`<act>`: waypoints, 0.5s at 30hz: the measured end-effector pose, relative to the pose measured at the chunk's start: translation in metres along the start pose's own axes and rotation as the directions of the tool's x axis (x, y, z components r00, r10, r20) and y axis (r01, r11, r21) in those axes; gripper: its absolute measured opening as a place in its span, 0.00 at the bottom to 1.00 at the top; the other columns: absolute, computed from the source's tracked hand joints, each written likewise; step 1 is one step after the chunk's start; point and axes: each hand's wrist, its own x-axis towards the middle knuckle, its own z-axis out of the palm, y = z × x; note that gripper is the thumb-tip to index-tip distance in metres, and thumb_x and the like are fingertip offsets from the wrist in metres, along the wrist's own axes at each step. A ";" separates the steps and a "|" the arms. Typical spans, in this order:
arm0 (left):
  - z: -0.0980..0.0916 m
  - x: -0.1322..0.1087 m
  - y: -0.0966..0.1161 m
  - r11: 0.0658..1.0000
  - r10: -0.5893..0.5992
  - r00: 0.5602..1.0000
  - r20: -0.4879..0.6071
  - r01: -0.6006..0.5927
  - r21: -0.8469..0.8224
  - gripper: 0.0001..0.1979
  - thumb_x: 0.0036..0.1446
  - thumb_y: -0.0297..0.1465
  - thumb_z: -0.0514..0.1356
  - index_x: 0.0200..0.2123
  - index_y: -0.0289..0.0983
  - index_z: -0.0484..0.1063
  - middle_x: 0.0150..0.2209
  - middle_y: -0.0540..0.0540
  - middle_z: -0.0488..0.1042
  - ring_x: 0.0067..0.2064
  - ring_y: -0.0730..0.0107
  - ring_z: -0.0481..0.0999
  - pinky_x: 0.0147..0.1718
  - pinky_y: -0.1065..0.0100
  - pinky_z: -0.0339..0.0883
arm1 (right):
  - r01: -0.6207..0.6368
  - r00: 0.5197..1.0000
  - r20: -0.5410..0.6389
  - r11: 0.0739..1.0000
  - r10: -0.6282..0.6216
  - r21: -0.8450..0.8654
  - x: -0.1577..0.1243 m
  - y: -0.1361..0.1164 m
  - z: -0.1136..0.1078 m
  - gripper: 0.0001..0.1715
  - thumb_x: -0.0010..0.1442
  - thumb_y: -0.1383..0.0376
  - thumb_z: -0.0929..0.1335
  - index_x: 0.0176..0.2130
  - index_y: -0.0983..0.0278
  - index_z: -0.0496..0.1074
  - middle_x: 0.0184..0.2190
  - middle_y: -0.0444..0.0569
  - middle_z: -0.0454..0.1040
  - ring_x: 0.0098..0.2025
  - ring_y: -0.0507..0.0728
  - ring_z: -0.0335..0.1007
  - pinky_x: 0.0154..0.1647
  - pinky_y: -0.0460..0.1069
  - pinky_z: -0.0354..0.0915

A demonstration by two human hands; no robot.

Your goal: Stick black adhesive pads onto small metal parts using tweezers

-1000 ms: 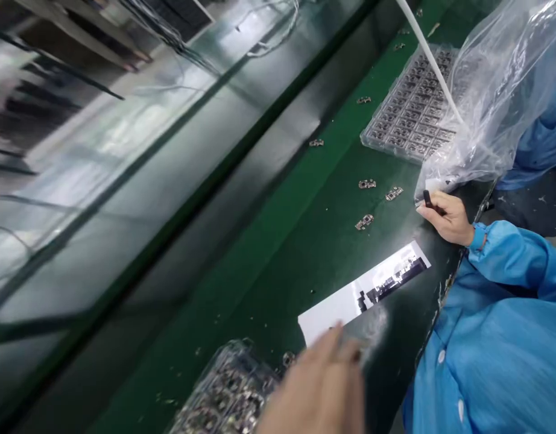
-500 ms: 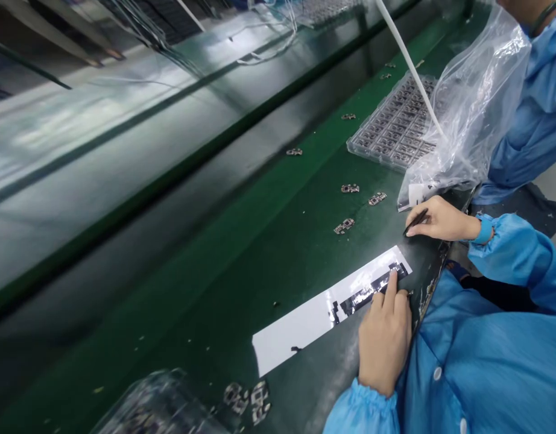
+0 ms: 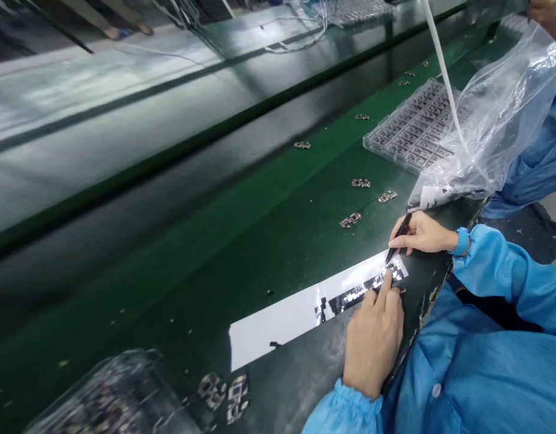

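Note:
A long white backing strip (image 3: pixel 273 325) carries shiny black adhesive pieces (image 3: pixel 350 298) toward its right end. My left hand (image 3: pixel 375 337) rests on that end, index finger stretched out with its tip pressed on the black pieces. In my right hand (image 3: pixel 423 234) a pair of black tweezers (image 3: pixel 402 228) is pinched, pointing down. Their tips meet the strip just above my left fingertip; whether they grip a piece is too small to tell. Small circuit boards (image 3: pixel 351 220) lie loose on the green bench beyond the strip.
A clear compartment tray (image 3: pixel 395 144) full of small boards stands at the back right, partly under a clear plastic bag (image 3: pixel 499 126). A white cable (image 3: pixel 443 66) hangs before it. A clear bag of parts (image 3: pixel 110 398) lies front left. A co-worker's blue sleeve (image 3: pixel 531 163) is at right.
My right hand has come left and down, bringing the tweezers from beside the strip onto its right end. My left fingertip stays on the black pieces. The view has shifted slightly.

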 end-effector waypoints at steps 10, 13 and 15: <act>0.003 -0.002 -0.003 0.998 -0.004 0.999 -0.045 0.001 -0.063 0.09 0.60 0.26 0.48 0.32 0.37 0.67 0.53 0.39 0.71 0.32 0.64 0.70 0.29 0.64 0.69 | -0.023 1.000 0.016 1.000 0.023 -0.016 0.000 -0.005 0.003 0.19 0.45 0.57 0.74 0.28 0.69 0.69 0.21 0.45 0.72 0.23 0.49 0.69 0.18 0.42 0.64; 0.003 -0.001 -0.002 0.998 -0.012 0.999 -0.037 0.009 -0.064 0.09 0.60 0.26 0.48 0.31 0.37 0.66 0.53 0.39 0.71 0.32 0.65 0.70 0.29 0.64 0.69 | -0.014 1.000 0.017 1.000 0.014 -0.012 0.001 -0.007 0.004 0.19 0.45 0.57 0.74 0.27 0.69 0.68 0.20 0.43 0.70 0.22 0.48 0.67 0.19 0.42 0.65; 0.003 -0.001 -0.002 0.997 -0.017 0.999 -0.035 0.015 -0.070 0.09 0.60 0.26 0.48 0.32 0.38 0.66 0.53 0.40 0.72 0.32 0.65 0.70 0.29 0.65 0.68 | -0.004 1.000 0.020 1.000 0.004 -0.015 0.002 -0.008 0.004 0.18 0.45 0.57 0.74 0.26 0.69 0.68 0.20 0.43 0.70 0.21 0.49 0.67 0.21 0.43 0.66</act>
